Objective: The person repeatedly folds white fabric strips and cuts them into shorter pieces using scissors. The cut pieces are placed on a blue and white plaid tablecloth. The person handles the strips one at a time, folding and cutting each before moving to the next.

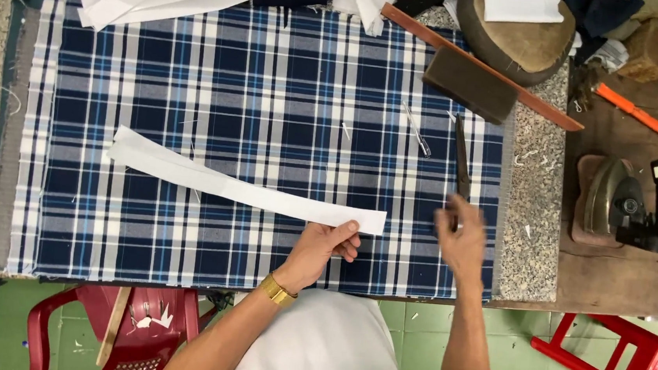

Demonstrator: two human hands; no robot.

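Pinching a white fabric strip (pixel 242 190) flat against plaid cloth (pixel 272 110), left hand (pixel 324 247) is steadying it while right hand (pixel 462 238), fingers loosely spread, is hovering by scissors (pixel 462 156).

Your navy, blue and white plaid cloth (pixel 272 110), white strip (pixel 242 191) lying on the cloth, brown ruler (pixel 539 106) at the cloth's far corner, red chairs (pixel 628 365) below the cloth, gold watch (pixel 278 290).
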